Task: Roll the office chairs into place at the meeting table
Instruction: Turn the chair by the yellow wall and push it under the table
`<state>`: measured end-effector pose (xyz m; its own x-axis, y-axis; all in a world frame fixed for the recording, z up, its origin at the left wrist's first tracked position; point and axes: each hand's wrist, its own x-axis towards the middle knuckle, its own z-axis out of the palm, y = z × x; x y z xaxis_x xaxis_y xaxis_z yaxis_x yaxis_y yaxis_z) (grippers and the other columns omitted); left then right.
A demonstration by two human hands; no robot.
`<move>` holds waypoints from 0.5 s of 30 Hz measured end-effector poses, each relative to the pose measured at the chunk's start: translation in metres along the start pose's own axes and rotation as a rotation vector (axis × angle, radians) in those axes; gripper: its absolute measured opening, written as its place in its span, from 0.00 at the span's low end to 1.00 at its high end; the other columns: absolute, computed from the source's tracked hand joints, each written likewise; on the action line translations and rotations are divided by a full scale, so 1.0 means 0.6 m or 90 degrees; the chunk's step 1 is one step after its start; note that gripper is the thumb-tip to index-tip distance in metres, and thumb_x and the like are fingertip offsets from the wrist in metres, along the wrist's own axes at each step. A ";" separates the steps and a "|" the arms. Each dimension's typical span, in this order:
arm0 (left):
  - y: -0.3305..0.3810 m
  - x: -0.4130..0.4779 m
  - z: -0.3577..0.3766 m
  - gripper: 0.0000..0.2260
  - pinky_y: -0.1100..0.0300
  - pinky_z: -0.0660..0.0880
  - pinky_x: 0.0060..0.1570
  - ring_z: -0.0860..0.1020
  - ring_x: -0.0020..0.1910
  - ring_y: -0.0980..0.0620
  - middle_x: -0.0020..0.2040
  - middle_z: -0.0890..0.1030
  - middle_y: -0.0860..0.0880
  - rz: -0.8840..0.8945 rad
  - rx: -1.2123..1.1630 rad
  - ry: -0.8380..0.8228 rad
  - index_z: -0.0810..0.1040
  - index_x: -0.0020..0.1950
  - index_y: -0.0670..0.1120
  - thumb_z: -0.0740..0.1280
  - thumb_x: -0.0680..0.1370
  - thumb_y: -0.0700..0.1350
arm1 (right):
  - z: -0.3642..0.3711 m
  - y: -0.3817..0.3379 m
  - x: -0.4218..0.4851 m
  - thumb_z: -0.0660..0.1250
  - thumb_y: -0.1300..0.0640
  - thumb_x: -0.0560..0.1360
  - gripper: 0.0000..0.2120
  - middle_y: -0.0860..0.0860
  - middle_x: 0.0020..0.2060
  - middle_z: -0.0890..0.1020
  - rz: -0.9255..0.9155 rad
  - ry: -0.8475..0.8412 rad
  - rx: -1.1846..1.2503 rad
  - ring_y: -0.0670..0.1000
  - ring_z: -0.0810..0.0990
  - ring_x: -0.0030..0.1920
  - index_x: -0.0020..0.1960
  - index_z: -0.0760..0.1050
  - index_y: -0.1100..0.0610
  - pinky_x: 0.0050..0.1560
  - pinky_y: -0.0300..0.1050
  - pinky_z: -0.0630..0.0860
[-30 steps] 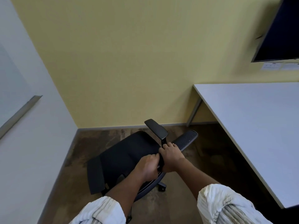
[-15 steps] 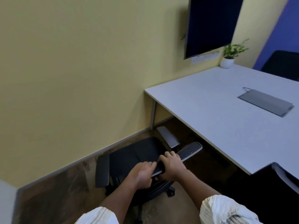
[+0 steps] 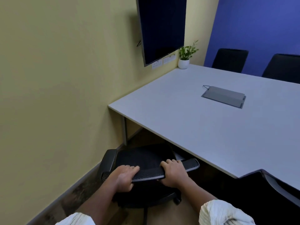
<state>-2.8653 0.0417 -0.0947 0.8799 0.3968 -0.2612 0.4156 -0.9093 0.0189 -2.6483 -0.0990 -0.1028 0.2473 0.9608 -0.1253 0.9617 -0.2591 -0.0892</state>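
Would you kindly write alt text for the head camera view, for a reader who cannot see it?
Two hands, left hand and right hand, grip the backrest top of a black office chair whose seat is partly under a white table. On the table sit a potted plant and a grey panel; a dark screen hangs on the yellow wall.

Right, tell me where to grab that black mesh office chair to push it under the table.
Grip the top edge of the black mesh office chair backrest from behind, as the left hand and right hand do now; that rail faces you and the seat points at the white meeting table.
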 end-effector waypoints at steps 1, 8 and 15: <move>-0.007 0.000 -0.006 0.20 0.53 0.71 0.57 0.75 0.55 0.47 0.58 0.78 0.48 -0.005 -0.002 -0.010 0.66 0.63 0.51 0.66 0.74 0.50 | 0.000 -0.005 0.001 0.62 0.30 0.68 0.31 0.51 0.55 0.78 -0.006 0.000 0.006 0.57 0.76 0.57 0.62 0.72 0.49 0.61 0.56 0.69; -0.117 0.135 -0.058 0.12 0.56 0.69 0.52 0.76 0.55 0.47 0.55 0.78 0.50 -0.014 -0.025 0.003 0.67 0.52 0.52 0.64 0.71 0.45 | -0.008 0.031 0.073 0.56 0.27 0.72 0.35 0.49 0.61 0.77 0.026 0.113 0.054 0.54 0.75 0.62 0.70 0.67 0.47 0.70 0.56 0.65; -0.202 0.281 -0.095 0.13 0.59 0.66 0.47 0.76 0.52 0.49 0.51 0.77 0.53 0.050 -0.041 0.024 0.64 0.46 0.56 0.63 0.68 0.42 | -0.018 0.063 0.144 0.42 0.20 0.73 0.42 0.49 0.61 0.77 0.134 0.129 0.068 0.53 0.74 0.61 0.71 0.68 0.47 0.64 0.54 0.67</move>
<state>-2.7544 0.2260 -0.0861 0.9179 0.3301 -0.2201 0.3579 -0.9284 0.1000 -2.5893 -0.0249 -0.1065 0.4680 0.8825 0.0460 0.8719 -0.4526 -0.1870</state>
